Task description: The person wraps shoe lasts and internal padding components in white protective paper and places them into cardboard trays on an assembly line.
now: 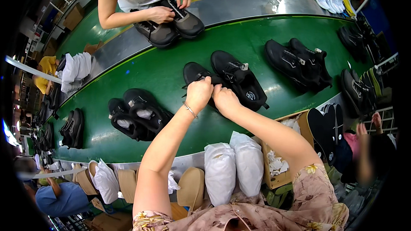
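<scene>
A pair of black sneakers lies on the green belt in front of me, toes pointing away. My left hand (200, 95) is closed in a pinch over the throat of the left sneaker (195, 72), and dark lace ends stick out beside it. Against it, my right hand (225, 101) is closed too, its fingertips at the same laces. The hands hide most of this shoe's opening. Just to the right, the other sneaker (230, 69) sits untouched, with a light tag on its tongue and a printed insole.
More black sneakers (139, 113) (295, 62) stand on the green belt (171, 75) to both sides. Across it, a co-worker's hands (165, 15) handle dark shoes. Near me are white-wrapped shapes (220, 169), a box of crumpled paper (276, 167) and insoles (319, 130).
</scene>
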Demonstrator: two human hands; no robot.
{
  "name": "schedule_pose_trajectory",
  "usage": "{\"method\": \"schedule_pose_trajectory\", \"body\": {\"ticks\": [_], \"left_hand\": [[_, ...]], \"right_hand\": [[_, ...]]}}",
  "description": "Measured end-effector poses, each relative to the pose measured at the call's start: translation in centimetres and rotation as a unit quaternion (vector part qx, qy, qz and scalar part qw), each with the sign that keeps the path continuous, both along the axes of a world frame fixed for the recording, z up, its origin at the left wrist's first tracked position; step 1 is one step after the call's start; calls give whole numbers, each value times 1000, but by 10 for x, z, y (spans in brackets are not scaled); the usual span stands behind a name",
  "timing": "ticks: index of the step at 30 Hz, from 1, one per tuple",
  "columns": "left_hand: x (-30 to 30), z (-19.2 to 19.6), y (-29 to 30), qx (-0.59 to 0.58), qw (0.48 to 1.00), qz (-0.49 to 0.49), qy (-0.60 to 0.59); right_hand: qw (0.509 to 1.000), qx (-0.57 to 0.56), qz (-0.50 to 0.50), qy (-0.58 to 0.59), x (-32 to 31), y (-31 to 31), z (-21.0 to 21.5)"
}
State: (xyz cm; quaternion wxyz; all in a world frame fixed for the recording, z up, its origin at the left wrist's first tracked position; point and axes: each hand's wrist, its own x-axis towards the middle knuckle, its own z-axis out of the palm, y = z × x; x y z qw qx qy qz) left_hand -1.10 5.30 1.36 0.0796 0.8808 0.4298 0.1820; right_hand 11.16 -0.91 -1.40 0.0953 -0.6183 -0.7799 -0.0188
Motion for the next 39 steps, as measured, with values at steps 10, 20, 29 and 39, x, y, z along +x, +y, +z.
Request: {"method": "schedule_pose_trajectory", "body": {"ticks": [10, 20, 29, 39], "left_hand": [[-15, 6, -4, -68, 996, 60, 27], [3, -27, -8, 20, 998, 50, -30], [-14, 29, -38, -200, 962, 153, -104], [-350, 113, -285, 139, 859, 458, -184]], "right_hand": [[981, -172, -68, 67, -25, 25, -21], [966, -175, 38, 184, 4, 33, -31], [969, -97, 8, 225, 29, 56, -87], [946, 132, 36, 294, -120, -36, 95]]}}
